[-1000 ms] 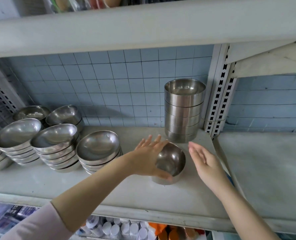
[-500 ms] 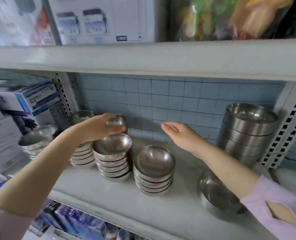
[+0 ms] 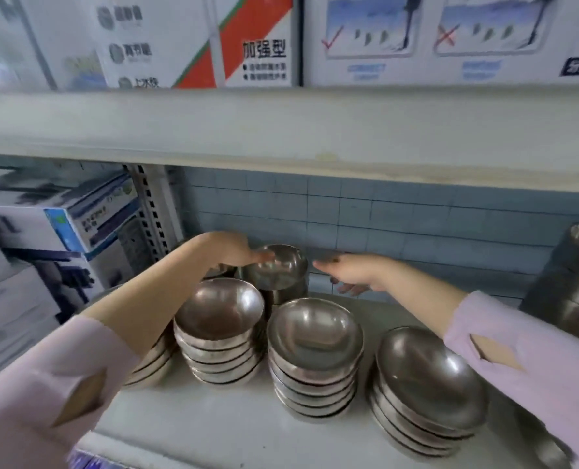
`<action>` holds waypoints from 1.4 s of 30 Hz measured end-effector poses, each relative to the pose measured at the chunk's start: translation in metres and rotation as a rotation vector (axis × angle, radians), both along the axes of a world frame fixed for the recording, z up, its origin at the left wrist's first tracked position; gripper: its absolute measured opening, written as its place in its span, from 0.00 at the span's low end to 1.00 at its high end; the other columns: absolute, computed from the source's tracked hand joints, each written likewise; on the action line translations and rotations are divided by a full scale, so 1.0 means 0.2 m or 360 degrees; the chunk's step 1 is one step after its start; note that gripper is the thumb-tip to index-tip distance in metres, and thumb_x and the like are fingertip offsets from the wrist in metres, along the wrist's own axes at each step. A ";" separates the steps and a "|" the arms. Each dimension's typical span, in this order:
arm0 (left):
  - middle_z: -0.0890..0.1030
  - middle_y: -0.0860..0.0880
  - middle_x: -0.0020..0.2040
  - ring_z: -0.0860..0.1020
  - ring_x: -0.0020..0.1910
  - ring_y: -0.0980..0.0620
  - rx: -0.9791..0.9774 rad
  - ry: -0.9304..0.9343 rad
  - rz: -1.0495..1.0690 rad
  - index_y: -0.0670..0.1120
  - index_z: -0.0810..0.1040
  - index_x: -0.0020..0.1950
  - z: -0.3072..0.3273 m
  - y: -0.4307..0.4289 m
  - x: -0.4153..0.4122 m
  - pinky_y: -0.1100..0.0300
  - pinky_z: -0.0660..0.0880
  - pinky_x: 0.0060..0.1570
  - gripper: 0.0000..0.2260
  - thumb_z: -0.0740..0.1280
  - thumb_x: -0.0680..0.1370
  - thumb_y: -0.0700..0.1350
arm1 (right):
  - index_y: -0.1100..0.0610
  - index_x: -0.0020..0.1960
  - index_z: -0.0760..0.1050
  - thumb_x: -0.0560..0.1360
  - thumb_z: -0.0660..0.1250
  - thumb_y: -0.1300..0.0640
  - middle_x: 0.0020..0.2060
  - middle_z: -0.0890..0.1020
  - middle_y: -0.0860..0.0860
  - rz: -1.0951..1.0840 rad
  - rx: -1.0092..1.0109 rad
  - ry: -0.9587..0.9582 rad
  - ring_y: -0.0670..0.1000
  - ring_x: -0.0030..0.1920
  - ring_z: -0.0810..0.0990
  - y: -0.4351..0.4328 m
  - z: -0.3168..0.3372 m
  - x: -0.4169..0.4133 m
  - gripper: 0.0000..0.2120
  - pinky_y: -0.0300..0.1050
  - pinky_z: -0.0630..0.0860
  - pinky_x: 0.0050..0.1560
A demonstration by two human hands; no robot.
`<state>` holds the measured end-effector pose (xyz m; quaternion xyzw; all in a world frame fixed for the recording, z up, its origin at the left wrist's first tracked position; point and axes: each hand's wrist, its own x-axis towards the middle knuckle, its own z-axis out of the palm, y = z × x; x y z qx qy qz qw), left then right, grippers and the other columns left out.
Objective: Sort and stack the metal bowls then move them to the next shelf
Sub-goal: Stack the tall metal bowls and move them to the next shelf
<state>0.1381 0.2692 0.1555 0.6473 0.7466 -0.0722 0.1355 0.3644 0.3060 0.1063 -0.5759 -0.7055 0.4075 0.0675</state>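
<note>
Status: sorting mostly done, move not started as far as I can see.

Round stainless-steel bowls sit in nested stacks on the white shelf (image 3: 233,431): front row has the centre-left stack (image 3: 218,330), the middle stack (image 3: 315,358) and the wider, shallower right stack (image 3: 430,390); another stack is partly hidden under the left forearm. A tall stack of straight-sided steel bowls (image 3: 572,289) stands at the right edge.

Back row: the small steel bowl at the tiled wall (image 3: 279,267) tops a short stack behind the front ones. Left hand (image 3: 237,253) is on its near rim, fingers curled over the edge – looks like a light pinch, though blur makes contact hard to confirm. Right hand (image 3: 352,270) is open, fingers spread wide, holding nothing, just beside the same bowl on its right.

Judgement: the step in hand is taking up or seating this back stack. Left: merge any like-sized stacks, then carry all to the next shelf, which is out of view here.
</note>
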 end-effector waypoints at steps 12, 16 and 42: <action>0.76 0.50 0.36 0.73 0.31 0.53 -0.0024 -0.0430 0.0030 0.42 0.77 0.53 -0.18 0.19 -0.14 0.61 0.68 0.30 0.28 0.61 0.76 0.68 | 0.57 0.70 0.71 0.79 0.52 0.31 0.63 0.79 0.61 -0.0158 -0.0416 0.0203 0.53 0.38 0.79 0.06 -0.07 -0.20 0.34 0.44 0.79 0.39; 0.78 0.46 0.64 0.79 0.57 0.46 -0.0211 -0.0575 0.0112 0.45 0.74 0.68 -0.22 0.23 -0.15 0.53 0.77 0.57 0.38 0.61 0.72 0.73 | 0.57 0.67 0.72 0.77 0.52 0.29 0.52 0.82 0.61 -0.0250 -0.0453 0.0231 0.53 0.35 0.80 0.06 -0.10 -0.24 0.36 0.47 0.78 0.42; 0.83 0.57 0.53 0.79 0.55 0.56 0.0067 -0.1502 -0.0461 0.57 0.76 0.59 0.19 -0.21 0.40 0.58 0.75 0.58 0.18 0.74 0.71 0.57 | 0.49 0.61 0.75 0.76 0.63 0.38 0.57 0.76 0.58 -0.0705 -0.0118 0.1456 0.63 0.52 0.84 -0.43 0.22 0.44 0.20 0.59 0.79 0.60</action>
